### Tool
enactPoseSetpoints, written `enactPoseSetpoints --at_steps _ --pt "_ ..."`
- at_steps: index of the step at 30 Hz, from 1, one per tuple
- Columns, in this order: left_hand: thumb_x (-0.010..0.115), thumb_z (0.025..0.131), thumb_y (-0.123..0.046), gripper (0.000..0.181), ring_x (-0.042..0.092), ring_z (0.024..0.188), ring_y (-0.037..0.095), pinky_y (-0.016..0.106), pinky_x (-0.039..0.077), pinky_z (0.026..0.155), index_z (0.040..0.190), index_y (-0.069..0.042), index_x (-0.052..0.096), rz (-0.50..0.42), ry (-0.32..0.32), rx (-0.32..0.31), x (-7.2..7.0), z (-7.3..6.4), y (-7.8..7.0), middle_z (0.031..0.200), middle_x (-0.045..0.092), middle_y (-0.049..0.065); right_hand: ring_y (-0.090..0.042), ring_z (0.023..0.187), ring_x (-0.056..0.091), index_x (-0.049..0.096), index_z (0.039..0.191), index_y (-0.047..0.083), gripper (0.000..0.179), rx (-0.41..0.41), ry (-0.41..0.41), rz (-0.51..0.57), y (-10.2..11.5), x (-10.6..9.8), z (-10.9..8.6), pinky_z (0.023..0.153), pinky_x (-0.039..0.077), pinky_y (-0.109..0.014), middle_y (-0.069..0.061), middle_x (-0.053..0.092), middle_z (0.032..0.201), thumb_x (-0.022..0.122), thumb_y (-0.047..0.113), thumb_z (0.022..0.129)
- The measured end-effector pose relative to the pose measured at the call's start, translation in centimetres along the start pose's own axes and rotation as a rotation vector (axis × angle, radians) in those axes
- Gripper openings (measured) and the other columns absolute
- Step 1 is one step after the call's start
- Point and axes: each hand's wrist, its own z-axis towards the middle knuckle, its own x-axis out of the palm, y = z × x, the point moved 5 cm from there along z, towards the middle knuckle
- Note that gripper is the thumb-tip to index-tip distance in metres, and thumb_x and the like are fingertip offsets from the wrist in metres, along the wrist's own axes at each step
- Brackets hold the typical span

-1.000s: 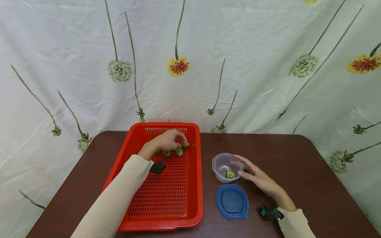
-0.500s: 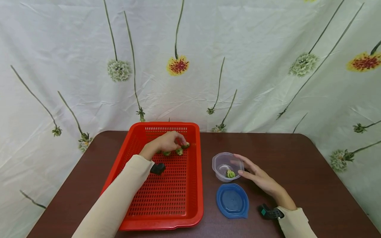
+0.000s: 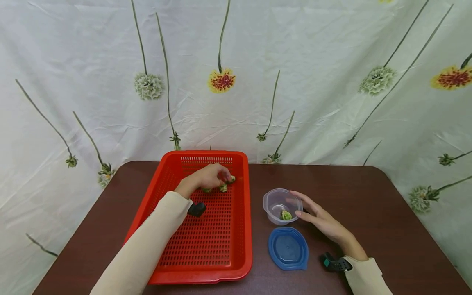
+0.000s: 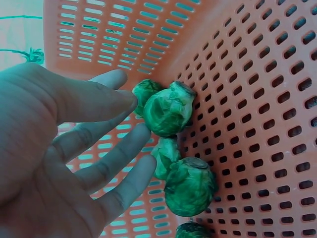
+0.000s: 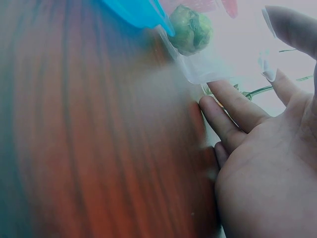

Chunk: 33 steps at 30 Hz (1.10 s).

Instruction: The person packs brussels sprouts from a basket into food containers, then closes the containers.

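My left hand point(image 3: 211, 176) reaches into the far end of the red basket point(image 3: 243, 229). Its fingertips are right at a Brussels sprout point(image 3: 232, 179) near the basket's right wall. The left wrist view shows the fingers spread and slightly bent, with the thumb tip beside the farthest sprout point(image 4: 143, 89). Several more sprouts lie close by, among them a larger one point(image 4: 189, 188). My right hand point(image 3: 324, 223) holds a clear plastic container point(image 3: 273, 205) by its right side, thumb and fingers curved around it. One Brussels sprout point(image 3: 285, 215) sits inside the container.
A blue lid point(image 3: 288, 248) lies on the dark brown table point(image 3: 350, 184), just in front of the container. The basket's raised wall stands between the sprouts and the container. A floral cloth point(image 3: 313, 61) hangs behind the table.
Very little differs. The left hand has shifted slightly to the right at the sprouts, covering more of the leftmost ones. The right hand and container stay in place.
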Motion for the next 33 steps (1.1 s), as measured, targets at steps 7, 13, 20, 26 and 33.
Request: enactPoseSetpoints --at_steps 7,13,20,26,33 --pt "0.058 0.087 0.007 0.029 0.062 0.106 0.027 0.042 0.05 0.095 0.11 -0.003 0.072 0.015 0.006 -0.039 0.2 0.1 0.3 0.11 0.07 0.012 -0.045 0.147 0.025 0.025 0.159 0.025 0.059 -0.003 0.004 0.001 -0.1 0.0 -0.1 0.098 0.047 -0.028 -0.016 0.037 0.158 0.048 0.015 0.106" --pt "0.057 0.085 0.008 0.031 0.06 0.105 0.026 0.041 0.05 0.094 0.11 -0.005 0.072 0.009 0.01 -0.066 0.4 0.1 0.6 0.113 0.069 0.012 -0.045 0.147 0.025 0.025 0.159 0.024 0.059 -0.012 0.005 0.005 0.0 0.0 0.0 0.098 0.048 -0.028 -0.017 0.036 0.158 0.048 0.014 0.106" --pt "0.057 0.085 0.008 0.033 0.057 0.104 0.024 0.035 0.045 0.085 0.11 -0.008 0.074 0.032 0.012 -0.076 0.6 0.2 1.0 0.12 0.068 0.011 -0.046 0.146 0.027 0.026 0.159 0.024 0.059 -0.002 0.002 -0.005 0.0 0.0 0.0 0.097 0.048 -0.028 -0.017 0.037 0.158 0.049 0.015 0.105" --pt "0.056 0.086 0.009 0.035 0.053 0.102 0.023 0.034 0.04 0.079 0.111 -0.009 0.074 0.026 0.015 -0.089 0.7 0.1 1.1 0.123 0.068 0.011 -0.046 0.146 0.026 0.025 0.159 0.024 0.06 -0.012 0.006 -0.003 0.0 0.1 0.0 0.097 0.048 -0.029 -0.018 0.036 0.158 0.049 0.014 0.105" --pt "0.056 0.086 0.01 0.034 0.061 0.115 0.026 0.036 0.047 0.089 0.109 -0.008 0.074 0.054 0.013 -0.057 0.8 0.0 1.0 0.119 0.07 0.01 -0.044 0.147 0.025 0.024 0.16 0.024 0.06 -0.014 0.007 -0.001 0.1 0.1 0.0 0.098 0.048 -0.028 -0.018 0.037 0.158 0.049 0.014 0.105"
